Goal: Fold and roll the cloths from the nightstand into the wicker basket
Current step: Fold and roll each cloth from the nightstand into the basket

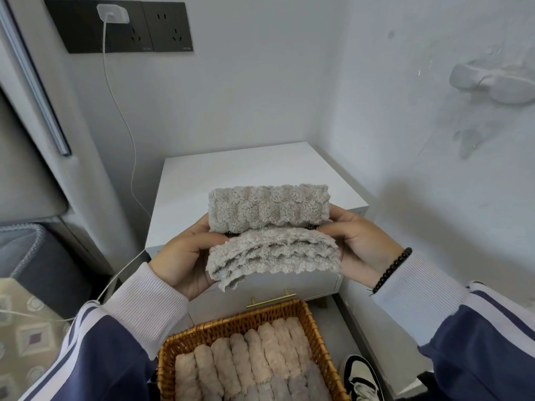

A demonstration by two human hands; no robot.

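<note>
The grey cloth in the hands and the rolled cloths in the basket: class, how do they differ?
The grey cloth is held in the air by the left hand and right hand; the rolled cloths lie in the wicker basket. The grey cloth is only partly rolled, its layered end loose; the rolled cloths are finished. The front ones look pinkish beige, not grey. Both are fluffy and ribbed.

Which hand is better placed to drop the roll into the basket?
Left, marginally. Both hands grip the fluffy grey rolled cloth, one at each end, but the left hand sits lower and nearer the brown wicker basket; the right hand is further off to the side.
</note>
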